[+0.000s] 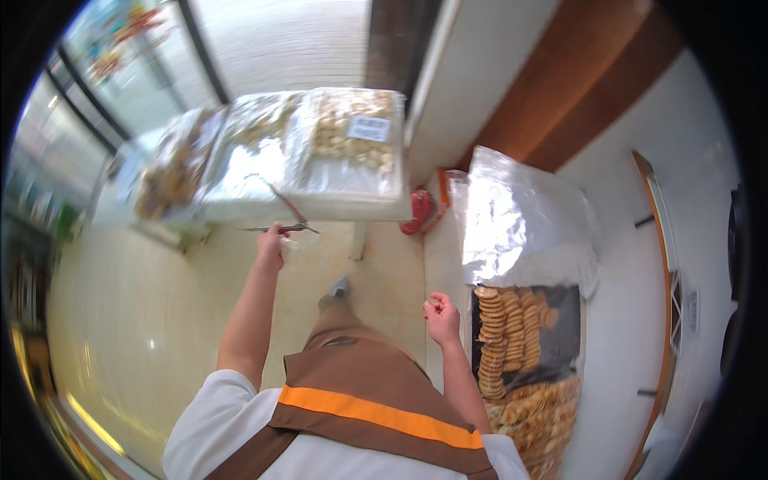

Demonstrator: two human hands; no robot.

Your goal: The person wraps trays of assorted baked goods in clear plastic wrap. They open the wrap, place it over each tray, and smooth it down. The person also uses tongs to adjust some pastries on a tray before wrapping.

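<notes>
My left hand (273,247) grips a thin metal tool with two arms, which looks like a pair of tongs (293,227). One reddish arm angles up across the edge of a display table (336,207). A scrap of clear plastic seems to hang by the same hand. On that table, trays of baked pieces (354,147) lie under clear film, one bearing a printed label (369,128). My right hand (443,318) hangs loosely curled with nothing visible in it. It is left of a dark tray (561,336) holding rows of round biscuits (492,318).
Crumpled shiny film (510,210) covers the counter beyond the biscuits. Nearer me lie golden pastries (534,420) under plastic. A red object (416,211) and an orange box (441,198) stand between table and counter. A wooden-edged rack (665,270) lines the right wall.
</notes>
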